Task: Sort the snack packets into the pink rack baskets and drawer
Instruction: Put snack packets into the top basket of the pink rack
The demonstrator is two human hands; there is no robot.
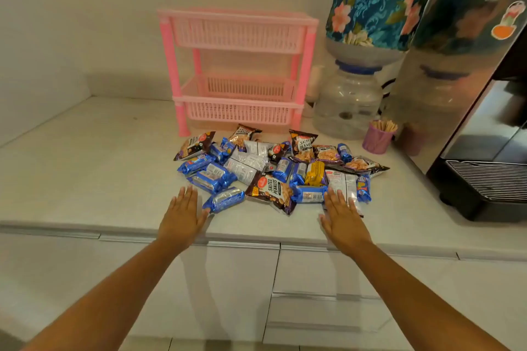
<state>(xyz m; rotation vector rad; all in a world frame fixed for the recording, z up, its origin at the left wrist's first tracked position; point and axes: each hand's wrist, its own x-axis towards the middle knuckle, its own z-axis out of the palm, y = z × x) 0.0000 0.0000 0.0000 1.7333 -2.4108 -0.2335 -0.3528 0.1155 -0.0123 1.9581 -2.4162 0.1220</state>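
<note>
Fingers (pixel 190 194) flat, forward, flanking the jumbled snack packets (pixel 273 168).

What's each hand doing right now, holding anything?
Left hand: open, flat, empty, beside the snack packets.
Right hand: open, empty, fingertips over a white packet; contact cannot be told.

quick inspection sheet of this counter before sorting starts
surface: pale counter, dry, white drawers below
job's things: packets piled loose in front of the pink rack; both baskets look empty
clutter: purple cup of sticks right of the pile
grips: left hand and right hand open, flat, holding nothing, at the pile's near edge
cables: nothing seen
surroundings: water jar with floral cover, steel machine at right
</note>
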